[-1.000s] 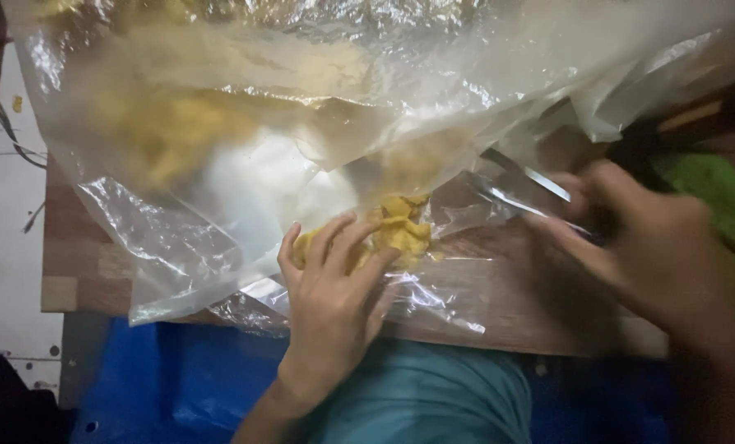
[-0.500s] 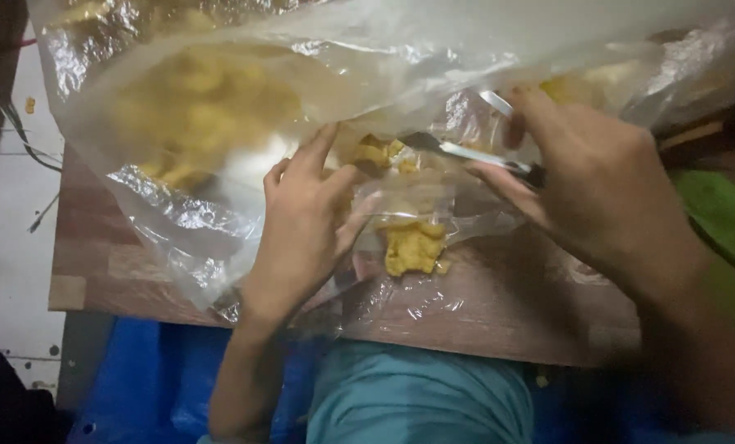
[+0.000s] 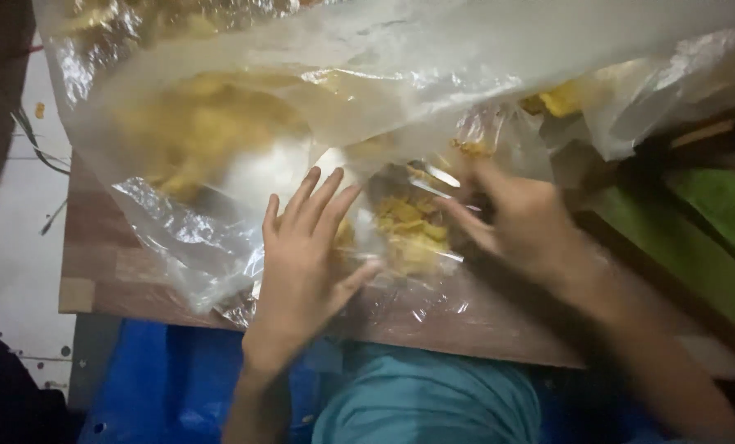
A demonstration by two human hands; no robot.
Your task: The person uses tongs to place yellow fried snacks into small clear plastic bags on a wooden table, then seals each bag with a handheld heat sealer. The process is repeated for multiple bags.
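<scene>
A large clear plastic bag [image 3: 367,90] full of yellow chips lies across a wooden table [image 3: 112,271]. In front of it sits a small clear bag [image 3: 433,271] holding a heap of yellow chips [image 3: 408,234]. My left hand [image 3: 301,263] lies flat, fingers spread, on the plastic just left of that heap. My right hand [image 3: 524,226] is blurred; its fingers curl on the small bag's plastic at the right of the heap, and whether it grips is unclear.
A green object [image 3: 713,214] lies at the right edge of the table. Blue sheeting [image 3: 170,386] and my teal clothing [image 3: 433,403] show below the table's near edge. A white floor with dark cables [image 3: 30,140] is at the left.
My left hand has slid down and flattened on the plastic. My right hand has dropped from the upper right toward the chip heap. The big bag has shifted slightly.
</scene>
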